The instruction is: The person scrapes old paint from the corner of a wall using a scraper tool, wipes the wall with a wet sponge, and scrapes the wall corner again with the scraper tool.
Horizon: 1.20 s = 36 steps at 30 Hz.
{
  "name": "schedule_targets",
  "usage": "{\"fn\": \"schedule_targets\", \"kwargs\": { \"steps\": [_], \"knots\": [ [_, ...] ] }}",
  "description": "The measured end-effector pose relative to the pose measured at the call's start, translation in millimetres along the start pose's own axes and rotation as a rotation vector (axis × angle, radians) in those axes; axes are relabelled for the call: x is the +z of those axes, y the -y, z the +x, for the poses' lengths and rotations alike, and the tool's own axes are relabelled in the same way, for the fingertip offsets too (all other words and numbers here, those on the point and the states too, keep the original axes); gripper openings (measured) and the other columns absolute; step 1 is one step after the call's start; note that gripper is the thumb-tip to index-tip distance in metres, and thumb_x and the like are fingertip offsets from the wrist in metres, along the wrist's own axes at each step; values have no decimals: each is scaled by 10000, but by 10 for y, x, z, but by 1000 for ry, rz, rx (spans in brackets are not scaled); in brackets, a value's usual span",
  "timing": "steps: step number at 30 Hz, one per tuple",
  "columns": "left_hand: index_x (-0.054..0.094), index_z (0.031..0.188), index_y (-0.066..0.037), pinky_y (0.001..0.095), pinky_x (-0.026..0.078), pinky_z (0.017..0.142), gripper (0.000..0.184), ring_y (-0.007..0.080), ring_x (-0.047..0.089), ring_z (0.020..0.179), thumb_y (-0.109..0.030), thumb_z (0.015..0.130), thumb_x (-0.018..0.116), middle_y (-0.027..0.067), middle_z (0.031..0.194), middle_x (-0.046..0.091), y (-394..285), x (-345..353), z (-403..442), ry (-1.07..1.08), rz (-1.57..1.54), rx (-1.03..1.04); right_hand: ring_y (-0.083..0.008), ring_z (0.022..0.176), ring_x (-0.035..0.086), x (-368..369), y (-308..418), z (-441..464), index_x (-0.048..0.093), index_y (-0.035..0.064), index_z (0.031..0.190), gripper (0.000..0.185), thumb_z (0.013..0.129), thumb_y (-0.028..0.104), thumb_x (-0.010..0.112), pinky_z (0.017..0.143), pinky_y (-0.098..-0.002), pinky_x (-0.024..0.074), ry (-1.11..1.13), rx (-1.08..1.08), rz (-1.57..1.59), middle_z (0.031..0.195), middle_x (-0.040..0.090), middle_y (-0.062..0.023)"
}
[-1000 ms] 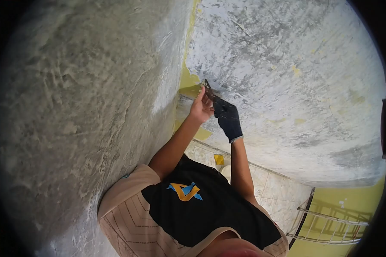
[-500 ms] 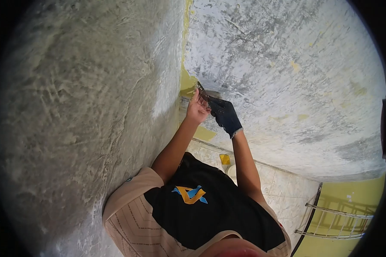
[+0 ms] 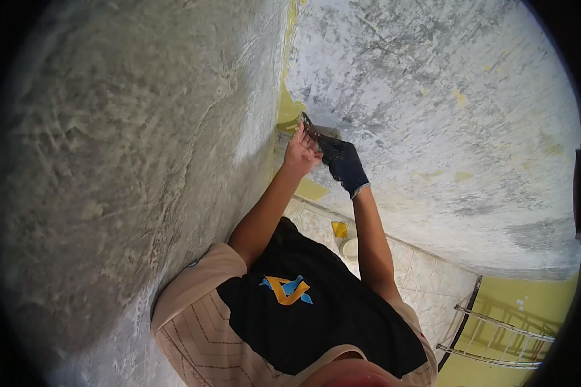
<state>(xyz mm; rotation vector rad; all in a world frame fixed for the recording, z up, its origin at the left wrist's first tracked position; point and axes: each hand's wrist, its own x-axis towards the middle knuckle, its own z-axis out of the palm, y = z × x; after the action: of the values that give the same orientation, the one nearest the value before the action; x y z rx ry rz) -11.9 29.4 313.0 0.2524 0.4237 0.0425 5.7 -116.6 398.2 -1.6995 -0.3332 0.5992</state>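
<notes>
My right hand (image 3: 344, 166), in a dark knitted glove, is closed around a scraper (image 3: 308, 124) with a dark, narrow blade. Beside it, my bare left hand (image 3: 301, 155) has its fingers curled against the blade, with one finger reaching up near the tip. The handle is hidden in the glove. The blade's tip meets the wall at the edge of a yellow-green paint patch (image 3: 288, 111), close to the corner. Around the patch, the right wall (image 3: 400, 109) is scraped to a mottled white and grey.
A rough grey wall (image 3: 129, 142) rises close along my left side. Below are pale floor tiles (image 3: 419, 271) with a yellow piece (image 3: 339, 229) and a whitish round container (image 3: 349, 249). A metal ladder (image 3: 503, 335) stands by the yellow-green wall at lower right.
Both hands and the scraper appear slightly higher and to the right, while the whole view has also shifted a little. The grip on the scraper looks the same.
</notes>
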Motion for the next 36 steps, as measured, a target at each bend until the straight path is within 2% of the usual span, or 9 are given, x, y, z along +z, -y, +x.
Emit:
{"fn": "schedule_targets", "kwargs": {
  "steps": [6,13,17,18,21,23,25,26,36],
  "knots": [
    [595,954,-267,402,355,778,294,102,542,864,-552,930,664,-107,896,602,153,-30,127,19,-56,-63,-27,437,398,-49,41,-28,707,37,1201,276,965,149,619,399,-226,286,-9,-40,20,659,591,30],
    [589,938,-278,397,352,735,293,83,528,764,-564,935,650,-121,842,585,233,-8,50,-15,0,-77,-32,427,397,-101,88,-106,702,19,1182,285,970,198,640,396,-231,287,-58,85,63,624,545,44],
    [579,877,-274,388,361,741,303,105,488,649,-544,895,716,-86,727,548,-75,166,-75,-66,-100,23,-30,412,378,92,-73,113,706,41,1187,289,979,228,633,379,-220,270,29,-77,-5,603,523,38],
    [597,895,-269,381,381,729,313,106,526,685,-556,881,723,-81,725,562,-51,-216,124,125,-77,-20,-33,409,377,93,-57,102,702,38,1197,297,980,228,631,379,-222,271,-3,-11,-2,597,522,39],
    [606,872,-261,367,391,695,325,106,560,731,-564,876,725,-80,742,575,154,-187,157,51,-29,-87,-36,412,381,-59,87,-118,697,33,1211,308,981,227,630,385,-231,277,-56,160,94,608,534,34],
    [616,839,-243,350,394,654,337,116,580,727,-554,864,743,-75,769,609,116,-72,55,74,-57,-66,-38,414,381,13,-54,30,693,38,1229,305,989,210,618,386,-231,275,-64,103,80,621,545,33],
    [625,823,-233,345,401,652,324,125,568,680,-523,860,763,-66,799,637,-20,-36,96,17,-89,53,-35,417,370,155,-363,261,691,41,1238,295,994,182,604,386,-224,263,-47,-223,46,628,541,38],
    [644,861,-218,353,421,652,306,131,577,681,-502,874,756,-54,829,660,-60,-96,127,-36,-121,57,-22,448,376,206,-121,109,689,35,1238,290,986,151,607,398,-211,258,-21,-61,93,646,538,52],
    [587,832,-192,338,416,629,341,141,586,706,-472,863,779,-39,766,614,-93,-75,85,-42,-23,65,-20,478,386,236,-61,30,695,33,1224,271,986,139,619,415,-208,265,-70,-3,155,648,520,61]
  ]
}}
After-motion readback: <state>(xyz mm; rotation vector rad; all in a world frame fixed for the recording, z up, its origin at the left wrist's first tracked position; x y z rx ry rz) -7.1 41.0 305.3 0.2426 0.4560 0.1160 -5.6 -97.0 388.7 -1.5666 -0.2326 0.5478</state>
